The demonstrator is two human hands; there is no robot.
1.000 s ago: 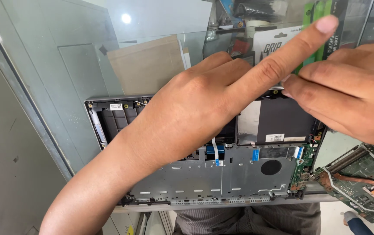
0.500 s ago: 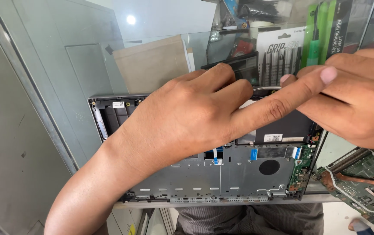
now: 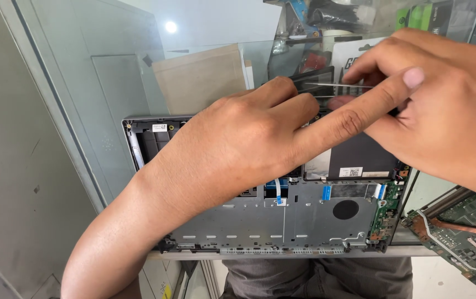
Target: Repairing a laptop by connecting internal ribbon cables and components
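From the head camera, the left hand point(image 3: 238, 149) lay across an opened laptop chassis point(image 3: 282, 216), forefinger stretched out, other fingers curled at a black panel point(image 3: 312, 83). The right hand point(image 3: 443, 105) met it there, fingers bunched; whether either pinched the panel could not be told. A green circuit board point(image 3: 459, 232) sat below the right hand.

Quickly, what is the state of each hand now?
Left hand: fingers bent on the opened grey laptop chassis, grip hidden.
Right hand: pinching a thin black panel.
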